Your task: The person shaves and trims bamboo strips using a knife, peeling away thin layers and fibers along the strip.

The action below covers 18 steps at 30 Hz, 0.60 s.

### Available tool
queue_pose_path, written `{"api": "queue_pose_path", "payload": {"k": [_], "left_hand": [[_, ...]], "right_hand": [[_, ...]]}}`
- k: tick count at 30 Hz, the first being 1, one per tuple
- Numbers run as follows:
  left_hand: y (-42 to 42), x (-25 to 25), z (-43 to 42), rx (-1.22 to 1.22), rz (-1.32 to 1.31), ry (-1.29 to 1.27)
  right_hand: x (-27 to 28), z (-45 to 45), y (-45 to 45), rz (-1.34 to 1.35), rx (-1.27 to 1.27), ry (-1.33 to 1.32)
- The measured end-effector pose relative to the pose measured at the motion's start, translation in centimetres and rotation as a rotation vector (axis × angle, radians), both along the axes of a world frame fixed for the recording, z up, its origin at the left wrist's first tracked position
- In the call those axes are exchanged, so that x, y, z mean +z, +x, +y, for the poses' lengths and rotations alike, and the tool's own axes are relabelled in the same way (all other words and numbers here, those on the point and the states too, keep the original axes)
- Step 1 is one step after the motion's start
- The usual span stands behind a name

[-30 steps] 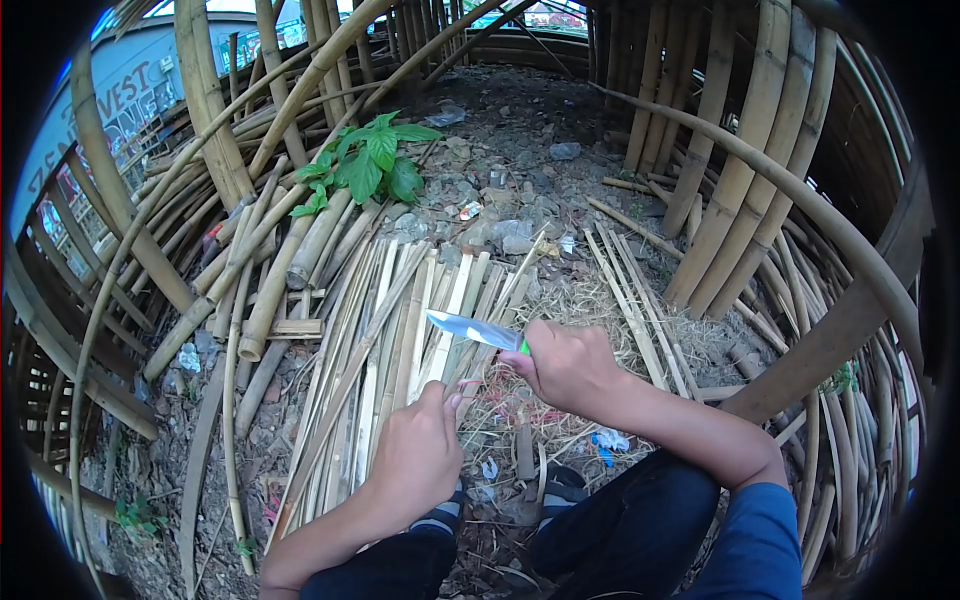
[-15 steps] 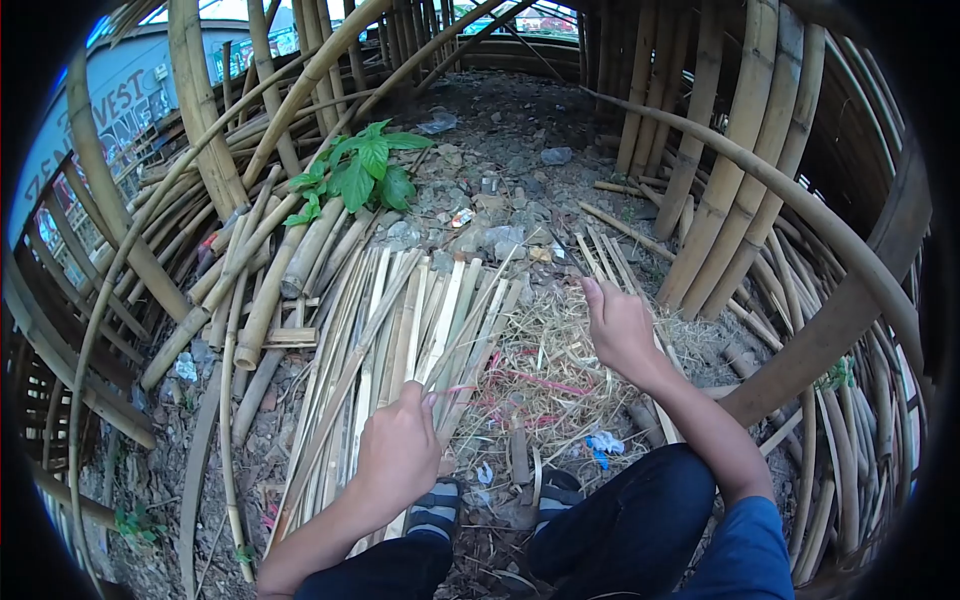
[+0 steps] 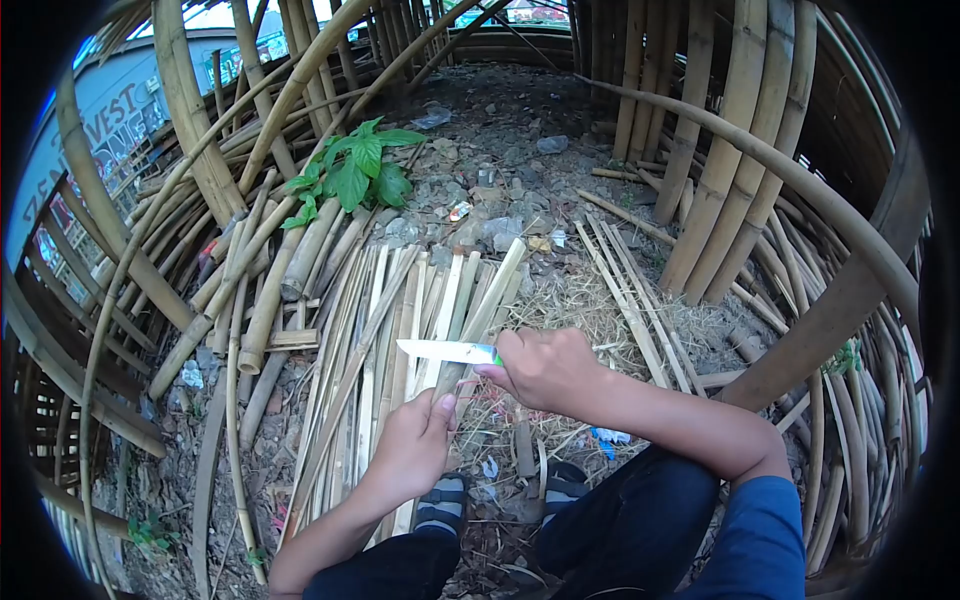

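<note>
My right hand (image 3: 550, 365) is closed around the handle of a knife (image 3: 445, 351), whose blade points left. Some green and blue shows where the handle meets the blade. Directly beneath the blade runs a bamboo strip (image 3: 490, 297), slanting away up and to the right. My left hand (image 3: 412, 440) grips the near end of that strip, its thumb pressed along it. Whether the blade touches the strip, I cannot tell. Many split bamboo strips (image 3: 345, 360) lie side by side beneath and left of my left hand.
Thin shavings (image 3: 600, 310) cover the ground to the right, beside several loose strips (image 3: 635, 310). Bamboo poles (image 3: 740, 160) stand at the right, with more poles (image 3: 265, 300) piled left. A leafy green plant (image 3: 355, 170) grows ahead. Blue-and-white litter (image 3: 608, 438) lies near my knee.
My right hand has swung left and closer to my left hand, turning the knife so its blade lies across the strip. My left hand has shifted slightly, still gripping.
</note>
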<state>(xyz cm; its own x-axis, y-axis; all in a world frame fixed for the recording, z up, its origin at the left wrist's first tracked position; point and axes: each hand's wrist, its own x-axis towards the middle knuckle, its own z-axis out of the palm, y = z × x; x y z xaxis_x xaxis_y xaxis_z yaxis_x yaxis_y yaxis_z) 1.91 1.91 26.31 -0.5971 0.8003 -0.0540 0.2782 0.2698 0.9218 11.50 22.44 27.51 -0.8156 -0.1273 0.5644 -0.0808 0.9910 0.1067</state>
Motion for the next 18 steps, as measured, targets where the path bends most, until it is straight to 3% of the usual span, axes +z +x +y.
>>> {"api": "queue_pose_path", "payload": {"k": [5,9,11,13,15,18], "left_hand": [[0.0,-0.4,-0.6,-0.027,0.042,-0.086],[-0.7,-1.9,0.1,-0.071,-0.059,-0.131],[-0.8,-1.8,0.2,-0.107,-0.129,-0.133],[-0.2,-1.3,0.5,-0.079,-0.119,-0.096],[0.3,-0.8,0.6,-0.051,-0.108,-0.063],[0.9,-0.1,0.5,0.023,0.225,-0.089]], "right_hand": [[0.7,3.6,0.0,-0.014,-0.4,-0.255],[0.9,3.1,1.3,-0.082,-0.439,-0.389],[0.5,2.1,1.4,-0.09,-0.377,-0.36],[0.4,0.1,1.4,-0.115,-0.117,-0.245],[0.2,-1.6,1.4,-0.172,-0.101,-0.209],[-0.4,-1.1,0.9,-0.163,-0.044,-0.134]]}}
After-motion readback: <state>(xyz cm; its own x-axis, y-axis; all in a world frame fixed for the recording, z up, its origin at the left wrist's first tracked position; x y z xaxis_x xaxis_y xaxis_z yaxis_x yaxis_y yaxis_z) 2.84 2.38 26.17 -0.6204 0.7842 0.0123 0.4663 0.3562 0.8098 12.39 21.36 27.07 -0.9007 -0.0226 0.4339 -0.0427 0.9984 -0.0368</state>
